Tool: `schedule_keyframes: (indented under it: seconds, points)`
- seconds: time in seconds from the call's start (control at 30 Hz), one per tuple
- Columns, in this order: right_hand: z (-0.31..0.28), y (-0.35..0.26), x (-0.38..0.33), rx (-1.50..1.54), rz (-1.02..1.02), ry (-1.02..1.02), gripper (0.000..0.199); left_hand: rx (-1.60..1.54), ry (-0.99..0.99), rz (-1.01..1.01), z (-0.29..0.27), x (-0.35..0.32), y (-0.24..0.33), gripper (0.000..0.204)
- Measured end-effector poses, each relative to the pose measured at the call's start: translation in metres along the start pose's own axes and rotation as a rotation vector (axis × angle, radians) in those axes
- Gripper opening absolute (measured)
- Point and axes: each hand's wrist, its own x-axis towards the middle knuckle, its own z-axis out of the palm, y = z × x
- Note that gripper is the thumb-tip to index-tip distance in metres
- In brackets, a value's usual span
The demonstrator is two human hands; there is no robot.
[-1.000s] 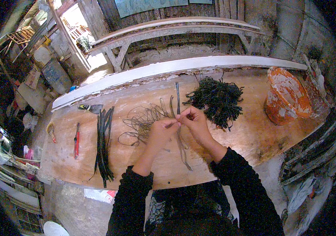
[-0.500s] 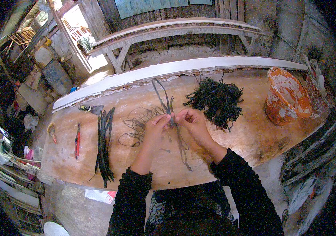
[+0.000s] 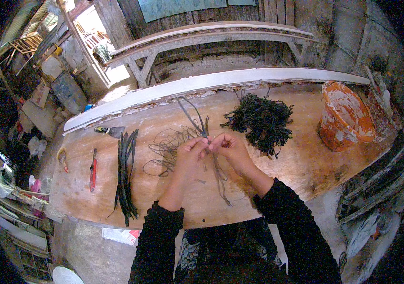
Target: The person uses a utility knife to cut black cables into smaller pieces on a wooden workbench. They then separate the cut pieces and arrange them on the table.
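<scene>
Over the middle of the wooden table, my left hand [image 3: 191, 152] pinches a small bunch of thin dark strips [image 3: 193, 117], which look like cord or rubber. They make a long narrow loop beyond my fingers, and their loose ends hang toward the table's near edge. My right hand [image 3: 228, 147] is closed against the same bunch, its thumb and fingertips meeting those of my left. The exact point of the grip is hidden by the fingers. Beside my left hand lies a loose tangle of thin line [image 3: 166, 146]. A heap of short black knotted strips [image 3: 261, 122] lies beyond my right hand.
On the left lie long black strips [image 3: 126, 177], a red-handled cutting tool [image 3: 93, 171] and a small hooked tool [image 3: 63, 160]. An orange plaster-smeared bucket [image 3: 327, 125] stands at the right. A white board [image 3: 211, 78] edges the table's far side.
My fingertips have come closer together on the bunch, the right hand shifting slightly left. The loop's top leans a little further left.
</scene>
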Motion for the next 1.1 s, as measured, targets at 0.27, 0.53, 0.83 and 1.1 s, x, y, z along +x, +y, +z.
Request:
schedule_keyframes:
  seconds: [0.27,0.53,0.83,1.1]
  points:
    - [-0.008,0.011,0.006,-0.027,-0.136,-0.023,0.006,0.095,-0.007,0.044,0.001,0.0,0.001,0.022]
    - [-0.001,0.002,0.001,-0.177,-0.136,-0.083,0.015,-0.057,0.005,-0.037,-0.003,0.001,0.002,0.022]
    - [0.002,-0.002,-0.003,-0.124,-0.089,-0.03,0.019,-0.121,-0.056,-0.05,-0.005,0.003,0.0,0.019]
    - [-0.002,0.001,0.001,0.334,0.122,0.036,0.008,-0.125,-0.129,0.034,-0.003,0.005,-0.011,0.014]
